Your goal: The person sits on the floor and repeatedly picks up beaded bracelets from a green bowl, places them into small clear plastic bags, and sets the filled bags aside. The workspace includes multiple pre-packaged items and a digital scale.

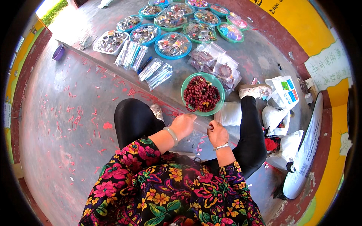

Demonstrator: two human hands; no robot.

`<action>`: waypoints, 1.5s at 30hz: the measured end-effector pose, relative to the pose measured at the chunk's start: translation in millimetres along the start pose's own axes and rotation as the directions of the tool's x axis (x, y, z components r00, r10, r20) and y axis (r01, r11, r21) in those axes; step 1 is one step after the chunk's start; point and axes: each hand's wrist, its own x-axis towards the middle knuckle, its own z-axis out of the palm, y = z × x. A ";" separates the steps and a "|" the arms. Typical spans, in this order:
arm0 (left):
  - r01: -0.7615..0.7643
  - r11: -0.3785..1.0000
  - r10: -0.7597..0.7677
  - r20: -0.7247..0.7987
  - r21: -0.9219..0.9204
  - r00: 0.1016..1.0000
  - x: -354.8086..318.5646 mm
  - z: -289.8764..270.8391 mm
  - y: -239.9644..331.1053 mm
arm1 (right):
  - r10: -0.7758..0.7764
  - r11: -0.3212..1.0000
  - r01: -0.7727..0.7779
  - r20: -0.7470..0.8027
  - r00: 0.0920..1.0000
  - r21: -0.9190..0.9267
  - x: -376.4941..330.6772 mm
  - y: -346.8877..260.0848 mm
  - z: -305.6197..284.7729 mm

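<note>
Between my two hands stretches a clear plastic bag, just in front of a green bowl. My left hand, with a pale bangle at the wrist, pinches one side of the bag. The other side is gripped by my right hand, its fingers curled in. Inside the bowl lies a heap of dark red bead bracelets, a few yellowish beads among them. A stack of clear or white plastic bags lies on the floor right of the bowl, beside my right leg.
Filled bags of bracelets lie beyond the bowl. Packed pens lie to the left. Several basins of small packaged goods stand farther off. White carrier bags and a long silvery panel are at the right. A purple bucket stands far left.
</note>
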 end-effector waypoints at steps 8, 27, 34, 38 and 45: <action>-0.167 0.982 0.178 0.127 -0.091 0.976 -0.2 2.5 -2.8 | -0.003 0.996 -0.002 0.053 0.999 0.092 5.2 23.2 8.5; -0.025 0.992 -0.015 0.307 0.125 0.952 5.0 8.9 -10.4 | -0.067 0.996 0.077 0.210 0.975 -0.040 151.7 69.4 34.8; -0.075 0.985 0.011 0.369 0.158 0.929 5.1 4.0 -8.5 | 0.110 0.978 -0.067 0.220 0.969 -0.196 168.7 69.4 51.9; -0.087 0.987 0.039 0.315 0.138 0.948 5.0 5.4 -10.4 | 0.106 0.966 -0.078 0.103 0.989 -0.245 176.2 82.6 55.9; 0.011 0.983 -0.072 0.332 0.183 0.940 5.4 6.1 -14.9 | -0.157 0.986 0.165 -0.148 0.976 0.038 138.2 61.7 -1.7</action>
